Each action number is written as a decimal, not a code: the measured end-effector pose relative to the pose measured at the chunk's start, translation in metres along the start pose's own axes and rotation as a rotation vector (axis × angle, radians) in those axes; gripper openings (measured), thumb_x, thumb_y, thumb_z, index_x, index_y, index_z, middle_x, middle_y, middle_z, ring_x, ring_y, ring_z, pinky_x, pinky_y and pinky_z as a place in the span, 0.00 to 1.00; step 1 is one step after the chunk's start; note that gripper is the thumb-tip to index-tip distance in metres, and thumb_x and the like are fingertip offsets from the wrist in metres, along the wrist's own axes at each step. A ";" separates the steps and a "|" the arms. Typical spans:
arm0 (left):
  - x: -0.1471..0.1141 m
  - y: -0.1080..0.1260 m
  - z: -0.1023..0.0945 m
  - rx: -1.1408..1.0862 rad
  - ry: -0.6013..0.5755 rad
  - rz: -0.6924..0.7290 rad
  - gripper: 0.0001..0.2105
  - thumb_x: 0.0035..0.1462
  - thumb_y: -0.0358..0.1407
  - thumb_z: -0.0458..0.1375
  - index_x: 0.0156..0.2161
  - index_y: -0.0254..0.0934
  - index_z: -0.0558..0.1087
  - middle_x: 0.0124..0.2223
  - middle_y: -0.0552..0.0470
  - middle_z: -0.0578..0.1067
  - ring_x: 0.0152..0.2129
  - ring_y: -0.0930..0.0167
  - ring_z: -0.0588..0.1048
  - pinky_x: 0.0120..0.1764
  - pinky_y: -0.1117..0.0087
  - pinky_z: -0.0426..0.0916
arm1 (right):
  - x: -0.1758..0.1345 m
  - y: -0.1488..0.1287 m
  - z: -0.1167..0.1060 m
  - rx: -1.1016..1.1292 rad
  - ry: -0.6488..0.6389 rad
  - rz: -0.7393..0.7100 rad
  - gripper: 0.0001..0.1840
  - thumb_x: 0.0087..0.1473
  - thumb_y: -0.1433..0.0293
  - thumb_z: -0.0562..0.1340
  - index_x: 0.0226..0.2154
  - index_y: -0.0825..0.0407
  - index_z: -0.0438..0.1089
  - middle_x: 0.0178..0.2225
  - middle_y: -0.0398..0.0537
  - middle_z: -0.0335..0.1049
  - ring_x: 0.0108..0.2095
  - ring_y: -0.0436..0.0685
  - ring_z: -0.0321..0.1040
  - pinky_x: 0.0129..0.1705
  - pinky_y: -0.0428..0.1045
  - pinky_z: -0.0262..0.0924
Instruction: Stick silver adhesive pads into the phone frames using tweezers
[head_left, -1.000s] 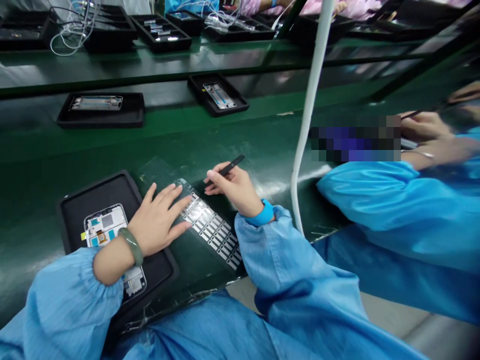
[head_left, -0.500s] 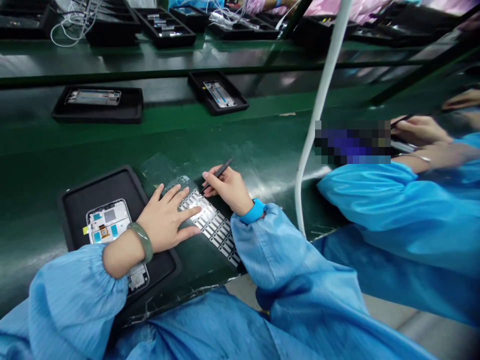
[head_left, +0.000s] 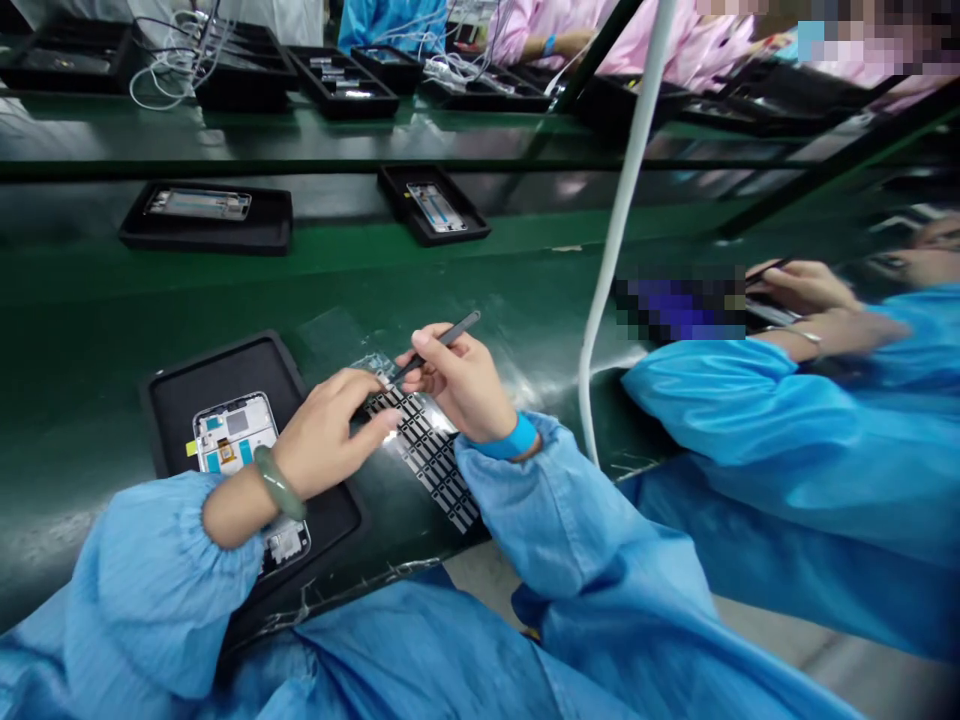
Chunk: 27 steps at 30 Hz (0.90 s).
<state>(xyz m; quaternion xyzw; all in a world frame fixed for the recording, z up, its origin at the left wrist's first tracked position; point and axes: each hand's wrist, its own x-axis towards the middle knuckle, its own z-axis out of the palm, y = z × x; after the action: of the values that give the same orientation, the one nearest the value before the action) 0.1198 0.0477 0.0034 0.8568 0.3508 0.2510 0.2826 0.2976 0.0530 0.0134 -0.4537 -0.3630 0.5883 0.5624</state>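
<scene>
My right hand (head_left: 469, 385) is closed round dark tweezers (head_left: 457, 328), their tip low over the top end of a sheet of small adhesive pieces (head_left: 431, 455). The sheet is printed in black and silver rows and lies slantwise on the green bench. My left hand (head_left: 337, 420) rests over the sheet's upper left, fingers bent near the tweezers' tip and thumb apart from them; nothing shows in its grasp. Under my left wrist, a phone frame (head_left: 236, 420) with blue pieces and a yellow tab lies in a black tray (head_left: 259, 360), partly hidden by my arm.
Two black trays (head_left: 210, 238) with phone frames sit farther back on the bench. A white cable (head_left: 619, 230) hangs down to my right. Beside it a co-worker's hand (head_left: 810, 287) holds a dark tool. Trays and white wires (head_left: 176, 75) line the raised shelf.
My left hand has gone from lying flat with spread fingers to bent fingers drawn up near the tweezers' tip. The tweezers in my right hand have tilted flatter. The whole view has shifted slightly.
</scene>
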 end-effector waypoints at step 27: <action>-0.129 -0.062 -0.057 0.483 0.071 -0.231 0.15 0.59 0.42 0.49 0.47 0.34 0.63 0.56 0.37 0.65 0.57 0.59 0.61 0.57 0.47 0.54 | 0.022 0.038 0.107 -0.001 -0.409 0.222 0.16 0.43 0.66 0.69 0.33 0.53 0.64 0.30 0.41 0.73 0.29 0.46 0.73 0.33 0.42 0.71</action>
<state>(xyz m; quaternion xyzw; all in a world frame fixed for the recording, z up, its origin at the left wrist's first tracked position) -0.0257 0.0065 -0.0271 0.8443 0.5057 0.1559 0.0841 0.1851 0.0798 0.0096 -0.3624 -0.4174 0.7260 0.4091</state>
